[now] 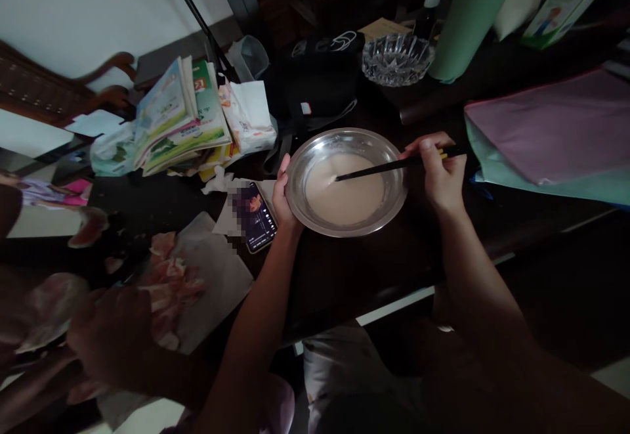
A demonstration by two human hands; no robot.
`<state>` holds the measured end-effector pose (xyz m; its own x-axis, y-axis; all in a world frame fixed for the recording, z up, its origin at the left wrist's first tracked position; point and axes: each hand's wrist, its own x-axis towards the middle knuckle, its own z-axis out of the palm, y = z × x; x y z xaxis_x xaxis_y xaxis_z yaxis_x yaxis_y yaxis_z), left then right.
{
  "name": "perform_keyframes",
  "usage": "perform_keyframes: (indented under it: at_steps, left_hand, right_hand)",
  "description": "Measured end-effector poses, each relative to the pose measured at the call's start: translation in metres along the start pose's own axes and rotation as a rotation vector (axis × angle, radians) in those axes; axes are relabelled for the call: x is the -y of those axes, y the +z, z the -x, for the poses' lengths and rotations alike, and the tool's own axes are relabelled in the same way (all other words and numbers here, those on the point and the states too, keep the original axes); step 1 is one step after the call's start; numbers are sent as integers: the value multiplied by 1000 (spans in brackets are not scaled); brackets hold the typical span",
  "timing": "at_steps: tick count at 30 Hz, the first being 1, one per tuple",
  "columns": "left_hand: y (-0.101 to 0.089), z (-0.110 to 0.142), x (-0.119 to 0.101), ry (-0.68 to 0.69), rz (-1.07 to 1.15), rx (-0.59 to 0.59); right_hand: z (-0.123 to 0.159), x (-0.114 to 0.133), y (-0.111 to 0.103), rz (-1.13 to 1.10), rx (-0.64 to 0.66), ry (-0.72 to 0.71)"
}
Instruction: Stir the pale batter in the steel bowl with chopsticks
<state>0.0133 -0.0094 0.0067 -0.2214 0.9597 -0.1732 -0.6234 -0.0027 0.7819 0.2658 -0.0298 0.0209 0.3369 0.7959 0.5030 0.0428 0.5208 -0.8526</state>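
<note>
A round steel bowl (347, 229) with a pale, creamy liquid (352, 197) in it is in front of me on the dark table. My left hand (282, 196) is closed on the bowl's left rim, fingers along its outer side. My right hand (440, 168) grips dark chopsticks (377, 169) near their thick end, right of the bowl. Their tips dip into the liquid near its middle. Just left of my left hand lies a phone (259, 217) with a lit screen, on white paper.
At the lower left, another person's hand (115, 335) is beside pinkish pieces of food (170, 276) on a white sheet (211, 283). Stacked books (182, 132), a tissue pack (251, 119), a glass ashtray (398, 60) and a green cylinder (475, 20) stand behind. Fabric pouches (551, 135) lie right.
</note>
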Motion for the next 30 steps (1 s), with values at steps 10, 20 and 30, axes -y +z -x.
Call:
perform_keyframes:
  at_steps: [10, 20, 30]
  left_hand:
    - [-3, -2, 3, 3, -15, 7]
    - [0, 0, 1, 0, 11, 3]
    - [0, 1, 0, -10, -9, -1]
  right_hand:
    - [0, -1, 0, 31, 10, 26]
    - [0, -2, 0, 69, 2, 29]
    - [1, -2, -1, 40, 48, 20]
